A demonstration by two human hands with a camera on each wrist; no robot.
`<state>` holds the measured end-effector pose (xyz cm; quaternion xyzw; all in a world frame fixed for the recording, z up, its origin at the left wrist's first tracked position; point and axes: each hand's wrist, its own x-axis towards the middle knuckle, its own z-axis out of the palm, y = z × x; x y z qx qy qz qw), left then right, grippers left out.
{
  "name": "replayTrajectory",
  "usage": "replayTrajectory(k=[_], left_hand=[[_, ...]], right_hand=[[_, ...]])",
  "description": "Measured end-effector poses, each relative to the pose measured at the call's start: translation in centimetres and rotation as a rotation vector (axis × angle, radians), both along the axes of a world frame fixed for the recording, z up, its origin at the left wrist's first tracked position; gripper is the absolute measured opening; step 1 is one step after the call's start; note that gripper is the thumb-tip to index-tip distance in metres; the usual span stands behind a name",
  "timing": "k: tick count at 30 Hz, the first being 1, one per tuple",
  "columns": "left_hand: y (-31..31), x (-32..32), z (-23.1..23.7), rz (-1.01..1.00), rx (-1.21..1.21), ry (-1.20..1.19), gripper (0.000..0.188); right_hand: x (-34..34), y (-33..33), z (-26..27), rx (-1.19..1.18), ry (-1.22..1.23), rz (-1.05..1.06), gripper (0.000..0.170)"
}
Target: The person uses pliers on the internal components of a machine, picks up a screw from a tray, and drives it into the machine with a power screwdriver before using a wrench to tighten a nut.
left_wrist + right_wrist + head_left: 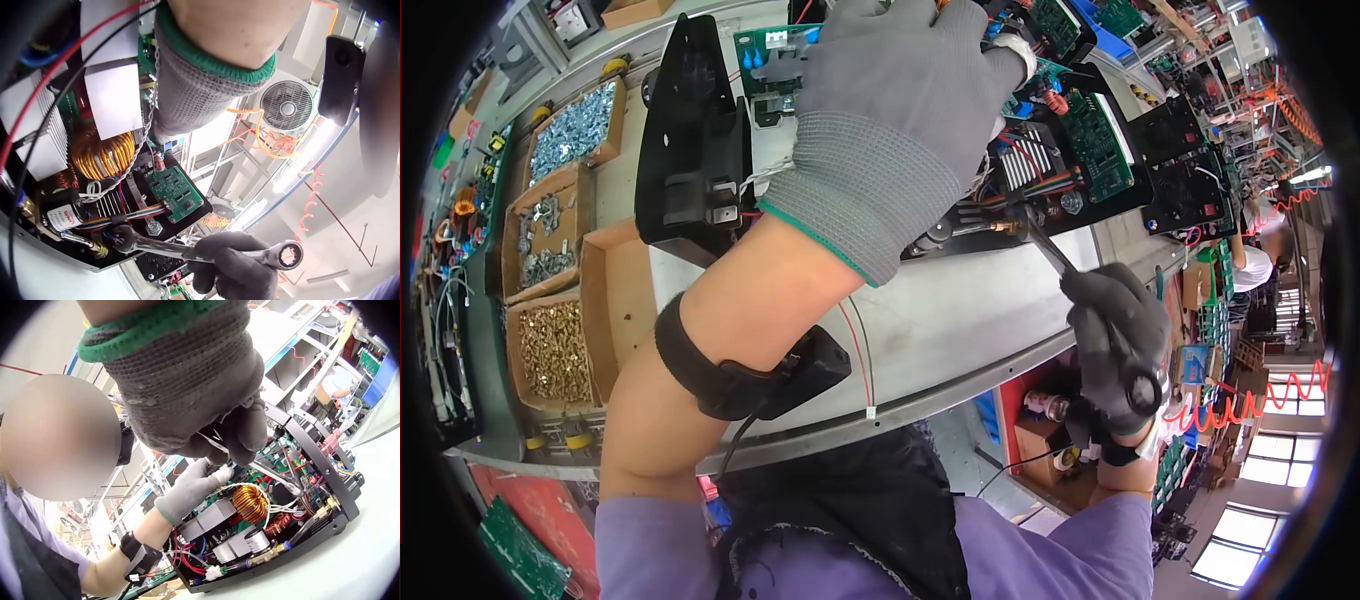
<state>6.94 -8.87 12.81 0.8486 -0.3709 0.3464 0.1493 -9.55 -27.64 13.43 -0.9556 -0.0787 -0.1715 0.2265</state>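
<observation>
My right hand (1115, 330), in a dark grey glove, grips a steel combination wrench (169, 250) around its shank. The wrench's ring end sticks out behind the fist, while its open end is right at a brass fitting (1005, 227) along the machine's near edge. The machine is an uncovered black chassis (306, 547) holding circuit boards, heat sinks and a copper-wound coil (250, 503). Beside the fitting is a white-labelled cylinder (62, 215). My grey-gloved left hand (890, 110) reaches across and rests over the boards, thumb extended; its fingertips are partly hidden.
Cardboard trays at left hold silver screws (575, 130) and brass parts (555, 350). A thin red and black lead with a white connector (871, 411) lies across the table's front edge. Another black chassis (1180, 185) stands at right. A person (1255, 265) is farther back.
</observation>
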Motion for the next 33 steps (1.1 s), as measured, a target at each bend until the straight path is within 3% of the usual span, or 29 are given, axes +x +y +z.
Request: replayTrajectory(k=[4,8,15,22,25,31,33], left_hand=[[0.0,0.2,-0.3,-0.069,-0.058,0.074,0.013],[-0.3,0.1,-0.2,0.024,0.0,0.007,0.014],[-0.1,0.1,-0.1,-0.005,-0.006,0.01,0.015],[0.0,0.5,-0.4,-0.039,-0.057,-0.025,0.014],[0.0,0.3,-0.3,-0.012,-0.024,-0.031,0.014],[0.1,0.4,-0.3,-0.006,-0.025,-0.016,0.013],[-0.1,0.7,-0.6,-0.067,-0.131,0.048,0.014]], right_hand=[[-0.4,0.2,0.0,0.039,0.075,-0.005,0.018],[0.7,-1.0,-2.1,0.061,0.09,-0.006,0.017],[2.1,0.0,-1.6,0.21,0.195,-0.129,0.016],[2.9,-0.5,-0.3,0.256,0.252,-0.117,0.016],[2.2,-0.9,-0.9,0.455,0.301,-0.25,0.019],[1.4,-1.9,-3.1,0.585,0.161,-0.314,0.022],[1.4,-1.7,-3.3,0.596,0.16,-0.336,0.023]])
